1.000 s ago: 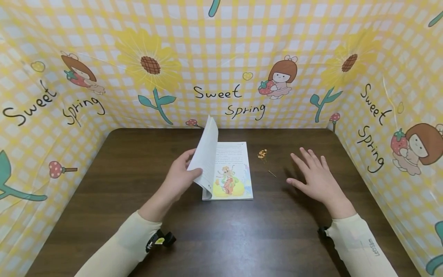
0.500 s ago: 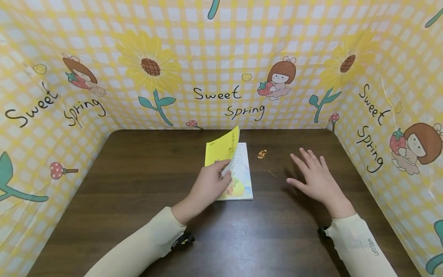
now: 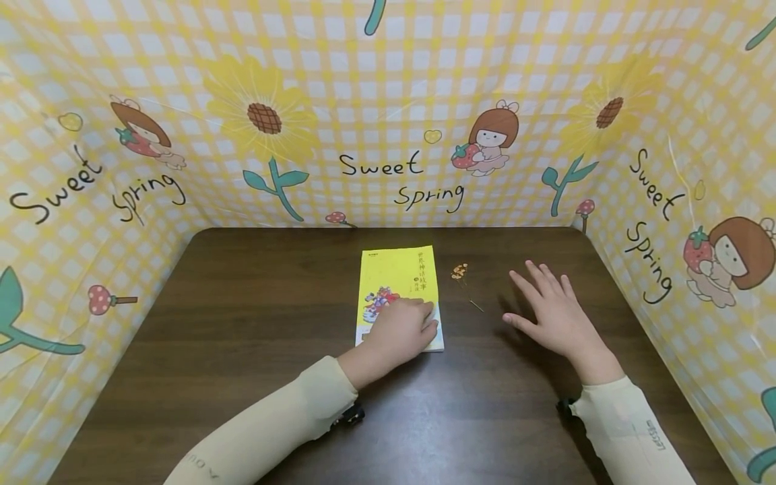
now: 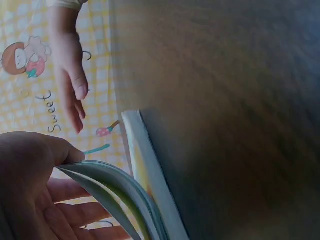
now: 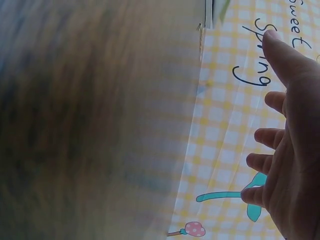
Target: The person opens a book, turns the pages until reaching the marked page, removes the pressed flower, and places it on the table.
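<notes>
A book with a yellow cover [image 3: 391, 266] lies in the middle of the dark table in the head view. My left hand [image 3: 400, 333] reaches across its lower part and pinches the cover and some pages at the right edge. In the left wrist view, the bent pages [image 4: 117, 185] stand a little above the rest of the book [image 4: 150, 165], between thumb and fingers. My right hand [image 3: 554, 310] is spread at the right, over the table and holding nothing. Between it and the book lies a small dried-looking orange flower sprig [image 3: 459, 271], with a thin stem piece [image 3: 476, 306] below it.
The dark wooden table [image 3: 242, 303] is enclosed at the back and both sides by a yellow checked cloth [image 3: 388, 101] printed with flowers and lettering.
My left hand has swung the cover and pages from left to right over the open page, so the yellow cover now faces up. The right hand has stayed in place.
</notes>
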Demonstrator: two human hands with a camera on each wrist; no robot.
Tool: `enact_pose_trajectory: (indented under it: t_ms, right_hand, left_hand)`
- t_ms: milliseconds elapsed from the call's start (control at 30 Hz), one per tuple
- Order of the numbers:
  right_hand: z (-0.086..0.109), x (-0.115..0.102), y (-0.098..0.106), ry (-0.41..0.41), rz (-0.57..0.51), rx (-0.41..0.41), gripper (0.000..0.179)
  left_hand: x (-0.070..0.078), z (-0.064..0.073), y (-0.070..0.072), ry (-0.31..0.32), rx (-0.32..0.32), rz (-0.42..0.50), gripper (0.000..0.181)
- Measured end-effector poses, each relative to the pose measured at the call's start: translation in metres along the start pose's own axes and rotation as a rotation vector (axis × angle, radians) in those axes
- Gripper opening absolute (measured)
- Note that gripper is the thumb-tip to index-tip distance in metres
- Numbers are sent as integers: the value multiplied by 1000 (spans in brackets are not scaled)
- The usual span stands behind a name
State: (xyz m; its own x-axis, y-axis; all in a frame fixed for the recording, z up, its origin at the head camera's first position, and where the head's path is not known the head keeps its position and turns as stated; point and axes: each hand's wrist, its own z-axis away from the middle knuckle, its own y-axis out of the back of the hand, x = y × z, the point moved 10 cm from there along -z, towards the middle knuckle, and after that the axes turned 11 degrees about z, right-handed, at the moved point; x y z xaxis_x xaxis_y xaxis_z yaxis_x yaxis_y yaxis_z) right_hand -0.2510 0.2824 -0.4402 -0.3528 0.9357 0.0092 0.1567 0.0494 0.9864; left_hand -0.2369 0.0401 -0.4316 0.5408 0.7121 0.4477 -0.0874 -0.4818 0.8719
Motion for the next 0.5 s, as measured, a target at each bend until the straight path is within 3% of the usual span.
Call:
enact_pose_trajectory:
  t_ms: [167, 500]
  right_hand:
    - [0, -1, -1, 9, 4, -6, 88]
    - [2, -2, -6, 12, -2, -44, 85]
  left_hand:
    - [3, 0, -16, 3, -46, -98, 31]
    - [3, 3, -36, 91, -139, -243, 52]
